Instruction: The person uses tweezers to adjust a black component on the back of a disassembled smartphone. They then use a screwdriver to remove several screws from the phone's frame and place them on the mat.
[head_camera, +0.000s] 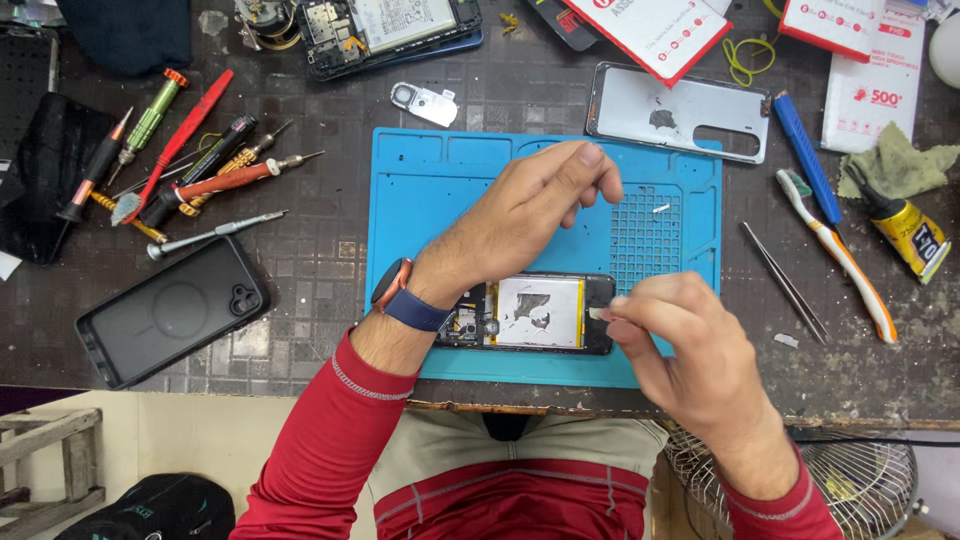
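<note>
Right hand (690, 350) is pinching a small white scrap at the right end of the opened phone (530, 313), lying crosswise; left hand (530, 215) is hovering loosely curled, empty.

A dark, scuffed desk (320, 260) with a faint grid pattern fills the scene under even overhead light, its worn front edge chipped. Below it lies a pale floor (200, 440), with a wooden stool (45, 465) at far left, a black bag (150, 508) beside it and a wire fan guard (850, 490) at right.
</note>
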